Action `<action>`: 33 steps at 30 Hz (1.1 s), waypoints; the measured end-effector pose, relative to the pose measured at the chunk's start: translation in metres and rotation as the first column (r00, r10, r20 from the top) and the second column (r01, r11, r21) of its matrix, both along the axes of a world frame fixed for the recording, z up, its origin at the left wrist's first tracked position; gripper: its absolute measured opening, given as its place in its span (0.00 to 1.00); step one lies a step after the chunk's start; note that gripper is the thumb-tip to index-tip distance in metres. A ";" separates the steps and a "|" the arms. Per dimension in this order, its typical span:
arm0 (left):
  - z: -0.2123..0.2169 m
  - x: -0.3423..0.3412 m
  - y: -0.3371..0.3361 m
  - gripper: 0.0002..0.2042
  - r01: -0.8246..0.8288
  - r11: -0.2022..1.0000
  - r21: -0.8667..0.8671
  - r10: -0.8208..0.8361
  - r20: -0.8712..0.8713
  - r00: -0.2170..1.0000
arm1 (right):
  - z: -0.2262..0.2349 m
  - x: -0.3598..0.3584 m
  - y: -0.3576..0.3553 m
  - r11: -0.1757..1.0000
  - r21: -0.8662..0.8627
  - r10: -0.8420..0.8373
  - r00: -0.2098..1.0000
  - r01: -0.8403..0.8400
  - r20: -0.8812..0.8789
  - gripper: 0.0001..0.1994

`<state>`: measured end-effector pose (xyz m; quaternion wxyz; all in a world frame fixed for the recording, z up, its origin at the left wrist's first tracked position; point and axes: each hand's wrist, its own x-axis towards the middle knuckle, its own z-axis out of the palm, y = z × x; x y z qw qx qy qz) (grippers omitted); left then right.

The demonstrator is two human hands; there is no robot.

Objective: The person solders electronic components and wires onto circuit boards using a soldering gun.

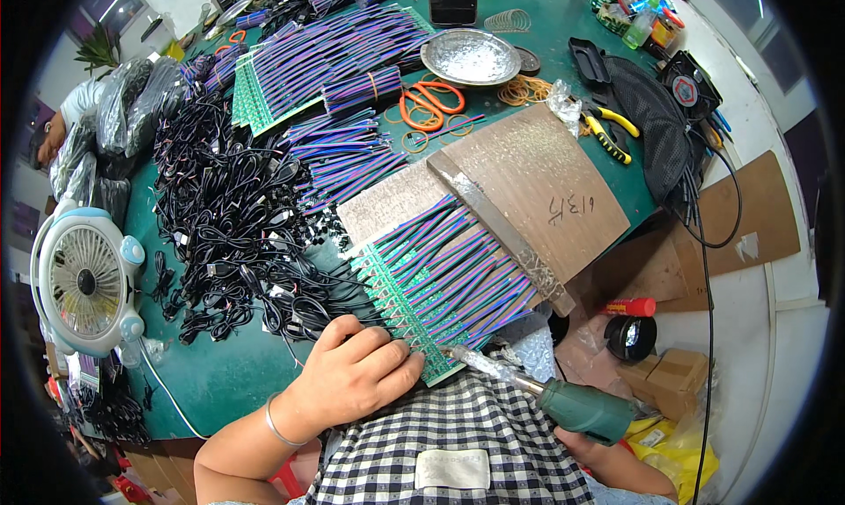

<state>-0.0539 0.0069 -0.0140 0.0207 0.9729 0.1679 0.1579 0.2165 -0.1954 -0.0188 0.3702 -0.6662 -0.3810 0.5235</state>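
A green circuit board panel (pixel 393 303) lies slanted in front of me, with a row of multicoloured ribbon wires (pixel 471 272) running from it to the right. My left hand (pixel 361 375) is closed at the panel's near left edge, fingers curled and pressed together. Black cables run toward those fingertips, but what is pinched there is hidden. In my right hand (pixel 585 448), mostly covered by the tool, is a green-handled soldering iron (pixel 585 410). Its pale wrapped shaft points left, with the tip at the panel's near end.
A metal bar (pixel 502 232) crosses the wires on a wooden board (pixel 563 175). Black cables (pixel 233 215) pile up left, near a small fan (pixel 85 276). Farther back are wired panels (pixel 326 61), orange scissors (pixel 431 106), a metal bowl (pixel 471 58) and yellow-handled pliers (pixel 609 135).
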 end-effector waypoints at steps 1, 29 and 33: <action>0.000 0.000 0.000 0.09 0.002 1.000 -0.001 -0.002 0.002 1.000 | -0.006 0.000 0.000 0.993 0.120 0.019 1.000 -0.022 0.024 0.14; -0.003 -0.001 -0.008 0.12 -0.016 0.998 -0.063 0.009 -0.103 0.995 | -0.043 -0.002 -0.014 0.949 0.128 -0.261 0.944 0.290 -0.202 0.27; 0.002 -0.008 -0.017 0.07 -0.111 0.994 -0.012 0.112 0.137 0.984 | -0.069 0.021 -0.009 0.903 0.398 -0.139 0.987 0.160 -0.081 0.29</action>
